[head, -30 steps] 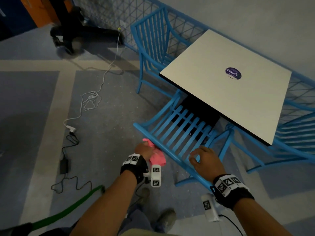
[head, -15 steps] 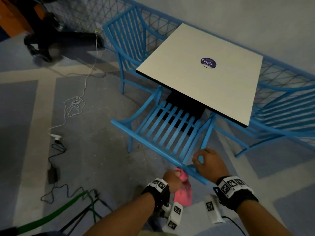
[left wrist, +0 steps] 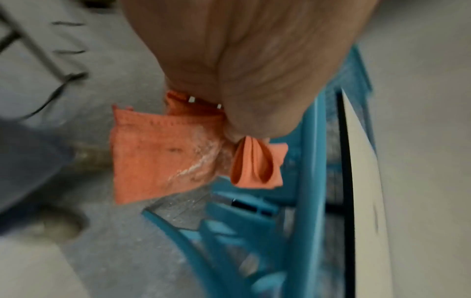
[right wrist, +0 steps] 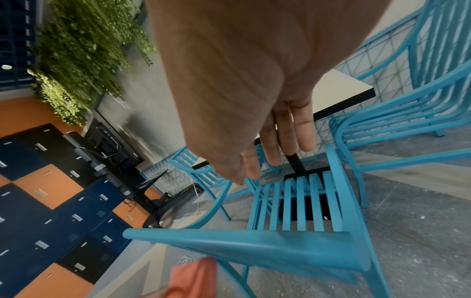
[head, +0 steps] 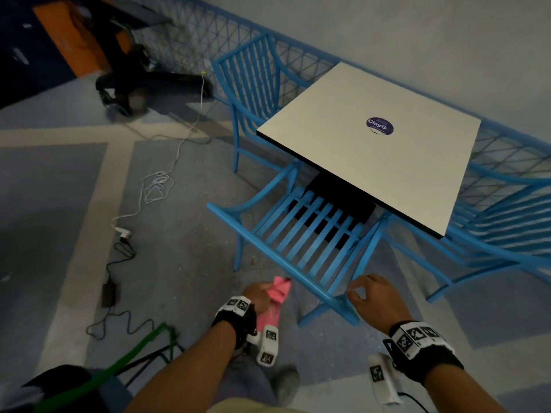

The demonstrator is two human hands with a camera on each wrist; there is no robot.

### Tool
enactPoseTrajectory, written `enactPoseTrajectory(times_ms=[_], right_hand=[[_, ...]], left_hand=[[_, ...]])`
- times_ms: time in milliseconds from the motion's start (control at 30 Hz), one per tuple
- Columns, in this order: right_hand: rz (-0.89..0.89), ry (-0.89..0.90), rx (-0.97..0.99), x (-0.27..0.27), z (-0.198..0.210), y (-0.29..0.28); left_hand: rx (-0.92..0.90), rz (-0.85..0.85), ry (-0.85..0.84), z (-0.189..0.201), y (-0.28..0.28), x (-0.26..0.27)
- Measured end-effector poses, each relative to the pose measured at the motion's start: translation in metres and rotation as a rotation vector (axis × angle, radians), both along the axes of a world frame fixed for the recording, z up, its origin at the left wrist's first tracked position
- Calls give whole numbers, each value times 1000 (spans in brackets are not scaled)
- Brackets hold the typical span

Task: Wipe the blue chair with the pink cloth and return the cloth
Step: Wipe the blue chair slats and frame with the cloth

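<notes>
The blue chair (head: 301, 242) is tucked under the white table (head: 372, 162) with its slatted back towards me. My left hand (head: 258, 295) grips the bunched pink cloth (head: 278, 290) just left of the chair's top rail; the cloth hangs off the chair. In the left wrist view the cloth (left wrist: 163, 155) shows whitish dust where it leaves my fist (left wrist: 242, 80). My right hand (head: 368, 295) hovers over the rail's right end. Its fingers (right wrist: 300, 131) are straight above the rail (right wrist: 254, 246) and hold nothing.
Two more blue chairs stand at the table, one on the far left (head: 253, 84) and one on the right (head: 507, 222). A blue mesh fence (head: 208, 40) lines the wall. White and black cables (head: 155, 186) and a power adapter (head: 108, 290) lie on the floor to the left.
My left hand wiped the cloth along the top rail from left to right, then came off the rail. My right hand has let go of the rail.
</notes>
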State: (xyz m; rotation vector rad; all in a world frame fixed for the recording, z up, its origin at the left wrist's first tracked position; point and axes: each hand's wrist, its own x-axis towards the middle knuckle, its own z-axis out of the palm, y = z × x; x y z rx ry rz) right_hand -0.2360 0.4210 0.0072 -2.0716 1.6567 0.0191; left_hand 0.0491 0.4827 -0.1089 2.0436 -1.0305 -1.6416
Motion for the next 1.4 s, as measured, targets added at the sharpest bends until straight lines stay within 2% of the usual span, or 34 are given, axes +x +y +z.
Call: enactPoseTrajectory(times_ms=[100,167,300,367,466,533,600,666,733,866,933,966,1000,1066,1133,1166,1200,1266,1300,1366,1399], right_hand=[[45,-24,3,18,4,-2],[82,-9,0,28,5,-4],[137,35,-2,50,10,-7],[144,31,10,61,13,-9],[182,35,20,80,11,-12],[235,73,24,97,9,-15],[274,120,40,115,11,-18],[303,118,61,138,7,-22],[332,99,72,161,2,-29],[380,95,65,213,-5,-39],[389,80,45,235,-11,-46],[388,67,34,244,-15,-49],[383,48,21,251,-19,-52],[360,9,13,258,-26,-57],[354,-4,3,265,-35,-60],[357,-6,-3,267,-39,-61],[364,-8,-8,268,-43,-62],[393,-7,-18,269,-51,-65],[401,-7,-27,269,-53,-66],[399,-21,-49,269,-58,-66],[397,-32,-63,269,-59,-65]], left_hand=[[7,315,9,1,-15,51],[-28,421,48,13,-26,68],[-98,543,156,31,-37,48],[-69,598,193,21,-35,22],[-9,474,261,15,-19,-12],[-7,319,291,5,-5,-23],[-22,183,292,-8,9,-18],[-23,160,286,-29,18,5],[-40,306,327,-32,24,37],[-49,839,435,-42,1,102],[-52,1003,432,-74,-22,131],[-94,1049,443,-101,-33,140],[-93,1062,458,-106,-40,148],[-109,1099,490,-74,-46,157],[-124,1097,554,-82,-65,156],[-113,1091,614,-97,-77,150],[-125,1132,675,-128,-96,139],[-156,1182,791,-148,-119,121],[-156,1195,840,-135,-118,119],[-174,1219,895,-62,-91,127],[-232,1193,927,-49,-82,128]])
